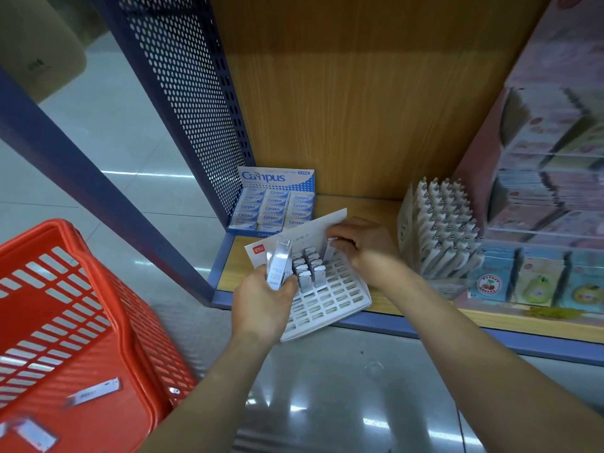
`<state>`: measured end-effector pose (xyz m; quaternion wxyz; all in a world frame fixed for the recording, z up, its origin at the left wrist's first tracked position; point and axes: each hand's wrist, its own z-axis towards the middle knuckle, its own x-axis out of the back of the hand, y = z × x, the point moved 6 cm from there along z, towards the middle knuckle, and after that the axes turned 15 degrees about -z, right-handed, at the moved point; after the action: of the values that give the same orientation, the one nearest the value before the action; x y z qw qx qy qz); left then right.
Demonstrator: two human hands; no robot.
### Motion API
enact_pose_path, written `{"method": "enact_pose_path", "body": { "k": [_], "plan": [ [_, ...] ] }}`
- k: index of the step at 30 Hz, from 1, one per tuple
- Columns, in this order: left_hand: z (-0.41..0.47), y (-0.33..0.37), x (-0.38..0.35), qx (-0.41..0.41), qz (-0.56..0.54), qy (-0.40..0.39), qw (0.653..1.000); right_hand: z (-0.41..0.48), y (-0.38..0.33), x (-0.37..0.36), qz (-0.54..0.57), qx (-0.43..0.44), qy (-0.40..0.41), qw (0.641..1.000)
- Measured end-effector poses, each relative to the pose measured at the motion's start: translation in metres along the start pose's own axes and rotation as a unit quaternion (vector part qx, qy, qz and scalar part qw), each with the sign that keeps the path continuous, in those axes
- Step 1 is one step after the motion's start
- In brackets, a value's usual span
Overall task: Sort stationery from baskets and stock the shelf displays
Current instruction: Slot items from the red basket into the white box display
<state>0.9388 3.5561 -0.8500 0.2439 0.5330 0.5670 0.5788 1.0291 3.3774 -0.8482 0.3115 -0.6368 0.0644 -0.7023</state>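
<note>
In the lower left of the frame, a red basket (70, 230) is sitting nearest, with a few loose lead cases (93, 392) lying on its bottom. Just left of centre, the left hand (261, 299) is curling its fingers and thumb round a bunch of white lead cases (278, 266), holding them upright over the left edge of a white slotted display tray (330, 302). The tray is lying on the front of the shelf (425, 325), overhanging its blue edge, with several cases already standing in its upper slots. At the tray's upper right, the right hand (362, 246) is pinching a single lead case (330, 248) between thumb and fingertips. Further back, a Campus eraser box (276, 197) is standing in the shelf's left corner, and a white pen display (441, 230) is sitting to the right.
</note>
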Motion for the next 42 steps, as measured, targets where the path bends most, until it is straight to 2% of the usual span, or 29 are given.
{"method": "enact_pose_path", "body": {
  "k": [6,9,21,25,28,32,33,35,36,37,40,42],
  "plan": [
    [0.002,0.001,-0.001,-0.01,0.011,-0.001,1.0,0.002,0.0,-0.01,-0.032,0.039,-0.035,0.998],
    [0.001,0.002,-0.002,-0.008,0.002,-0.004,1.0,0.001,-0.004,-0.018,-0.05,0.071,-0.024,0.996],
    [0.0,0.008,-0.003,-0.004,-0.04,-0.013,0.999,0.008,0.0,-0.026,-0.149,0.028,-0.04,0.988],
    [-0.003,0.008,-0.007,0.002,-0.05,-0.037,0.998,0.001,0.003,-0.034,-0.12,-0.007,-0.02,0.993],
    [-0.006,0.008,-0.01,0.027,-0.102,-0.059,0.993,-0.007,0.006,-0.032,0.023,-0.079,0.013,0.997],
    [-0.013,0.01,-0.016,0.068,-0.206,-0.075,0.973,-0.026,0.002,-0.012,0.176,-0.181,0.081,0.964],
    [-0.015,0.01,-0.018,0.073,-0.214,-0.086,0.97,-0.031,-0.002,-0.012,0.238,-0.202,0.055,0.948],
    [-0.019,0.01,-0.023,0.073,-0.212,-0.11,0.968,-0.04,-0.017,-0.023,0.396,-0.238,-0.069,0.884],
    [-0.022,0.011,-0.026,0.072,-0.212,-0.122,0.967,-0.044,-0.023,-0.028,0.444,-0.248,-0.117,0.853],
    [-0.025,0.012,-0.028,0.071,-0.217,-0.131,0.965,-0.047,-0.024,-0.03,0.462,-0.257,-0.135,0.838],
    [-0.029,0.012,-0.029,0.09,-0.264,-0.133,0.951,-0.049,-0.019,-0.027,0.528,-0.3,-0.097,0.789],
    [-0.03,0.012,-0.025,0.104,-0.308,-0.122,0.938,-0.051,-0.017,-0.023,0.542,-0.324,-0.079,0.772]
  ]
}}
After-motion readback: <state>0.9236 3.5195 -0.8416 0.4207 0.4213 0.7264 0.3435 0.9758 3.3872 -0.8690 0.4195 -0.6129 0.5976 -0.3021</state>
